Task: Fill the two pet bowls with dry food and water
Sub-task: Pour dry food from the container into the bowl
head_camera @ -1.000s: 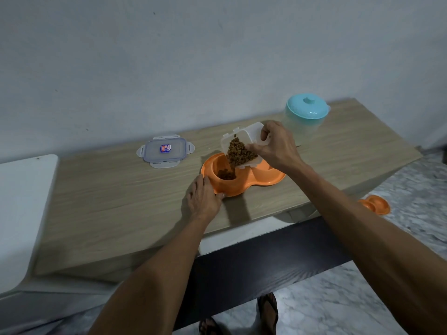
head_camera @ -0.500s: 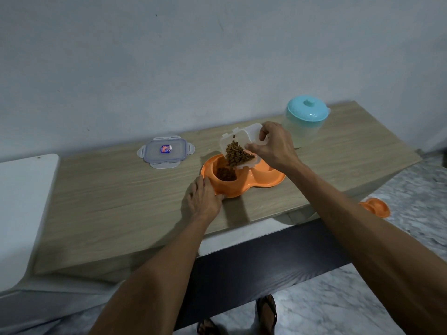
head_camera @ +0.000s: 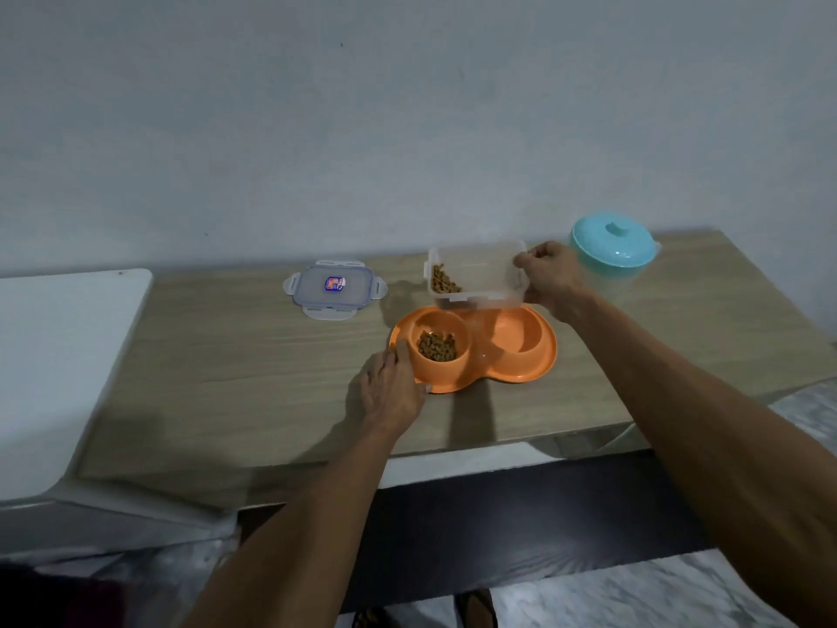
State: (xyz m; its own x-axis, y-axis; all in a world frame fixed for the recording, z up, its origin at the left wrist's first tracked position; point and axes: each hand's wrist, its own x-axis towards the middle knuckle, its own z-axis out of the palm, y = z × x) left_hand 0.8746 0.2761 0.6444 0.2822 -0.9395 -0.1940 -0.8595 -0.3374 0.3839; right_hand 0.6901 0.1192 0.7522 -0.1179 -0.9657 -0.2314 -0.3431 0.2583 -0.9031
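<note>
An orange double pet bowl (head_camera: 541, 369) sits on the wooden table (head_camera: 226, 364). Its left well holds brown dry food (head_camera: 437, 346); the right well (head_camera: 521, 333) looks bare. My right hand (head_camera: 550, 276) grips the right end of a clear plastic food container (head_camera: 487, 276), held nearly level just above and behind the bowl, with a little kibble left at its left end. My left hand (head_camera: 392, 392) rests on the table against the bowl's left rim, fingers on its edge. A water jug with a turquoise lid (head_camera: 613, 242) stands at the back right.
The container's clear lid (head_camera: 335, 287) with a blue label lies flat on the table to the left of the bowl. A white surface (head_camera: 59, 355) adjoins the table's left end. The wall runs close behind. Marble floor and my sandalled feet show below.
The container has tipped back from its steep pouring tilt to nearly level and moved slightly back. More kibble lies in the left well. My left hand has stayed at the bowl's rim.
</note>
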